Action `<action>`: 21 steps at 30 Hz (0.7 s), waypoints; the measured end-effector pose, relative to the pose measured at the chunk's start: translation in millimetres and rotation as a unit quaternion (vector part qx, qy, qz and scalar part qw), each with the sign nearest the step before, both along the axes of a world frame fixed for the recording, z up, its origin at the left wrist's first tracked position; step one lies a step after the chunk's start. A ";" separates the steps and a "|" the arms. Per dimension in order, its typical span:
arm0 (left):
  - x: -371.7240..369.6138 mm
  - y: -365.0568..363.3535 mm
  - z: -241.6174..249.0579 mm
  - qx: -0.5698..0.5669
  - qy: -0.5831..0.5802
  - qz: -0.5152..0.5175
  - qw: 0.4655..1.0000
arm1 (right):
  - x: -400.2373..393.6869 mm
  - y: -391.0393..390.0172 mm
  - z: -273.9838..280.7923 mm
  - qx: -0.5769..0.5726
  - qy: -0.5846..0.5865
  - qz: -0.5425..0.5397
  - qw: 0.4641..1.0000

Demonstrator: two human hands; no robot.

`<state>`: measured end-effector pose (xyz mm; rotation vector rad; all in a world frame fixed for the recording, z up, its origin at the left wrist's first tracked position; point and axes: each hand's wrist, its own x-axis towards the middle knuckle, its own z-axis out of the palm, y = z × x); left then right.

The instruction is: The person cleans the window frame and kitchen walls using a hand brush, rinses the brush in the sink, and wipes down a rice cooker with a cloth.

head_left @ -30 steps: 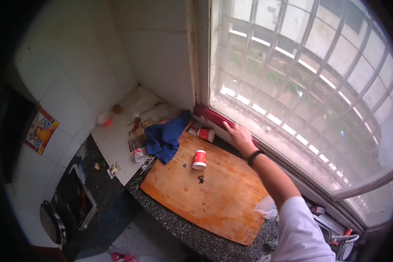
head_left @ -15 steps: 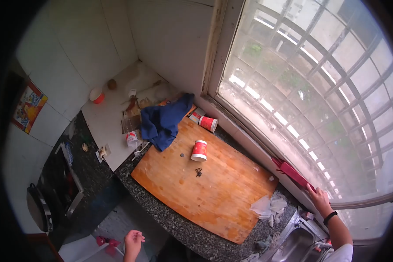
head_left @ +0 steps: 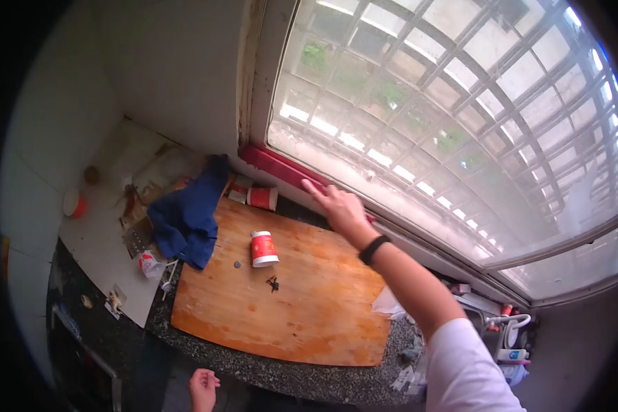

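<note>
A long, dark red cloth (head_left: 281,166) lies along the window sill, one end in the corner by the frame. My right hand (head_left: 340,209) reaches across the counter onto it, with the index finger stretched along the cloth and the palm over its near part. Low in the view, in front of the counter edge, my left hand (head_left: 203,388) hangs with its fingers curled in and nothing showing in them. Nearest to the right hand on the wooden board (head_left: 309,309) stands a red and white paper cup (head_left: 263,248).
Another paper cup (head_left: 261,198) lies by the sill, beside a blue cloth (head_left: 187,220). A dark scrap (head_left: 273,283) sits on the board. Crumpled plastic (head_left: 388,302) is at its right edge. An orange-rimmed cup (head_left: 75,204) stands at far left. Window bars rise behind the glass.
My right hand has slid the red cloth along the sill, leftward and away toward the corner. The camera has turned right. My left hand stays low, fingers still curled.
</note>
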<state>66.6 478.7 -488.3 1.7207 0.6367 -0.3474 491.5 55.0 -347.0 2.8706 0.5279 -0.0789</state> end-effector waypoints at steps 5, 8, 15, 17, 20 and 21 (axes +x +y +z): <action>24.8 8.2 12.5 0.037 0.011 -0.029 0.999 | -140.3 -207.6 50.9 -0.057 0.033 -0.018 0.998; 15.0 15.6 4.9 0.027 -0.012 -0.012 0.999 | -231.4 -317.3 105.3 -0.169 0.091 -0.083 0.978; -12.9 15.2 -14.0 0.017 0.029 -0.047 0.998 | -164.0 -247.0 96.0 -0.090 0.063 -0.010 0.994; -9.8 2.4 -10.9 0.005 0.019 -0.066 0.998 | -119.6 -184.9 49.7 -0.002 0.023 0.008 1.000; -1.7 -10.7 10.9 -0.035 -0.028 -0.149 0.988 | -60.2 -96.8 12.8 0.047 0.006 -0.004 0.999; -6.2 -13.1 9.9 -0.034 -0.009 -0.154 0.987 | -49.2 -83.5 -6.5 0.096 -0.058 0.019 0.994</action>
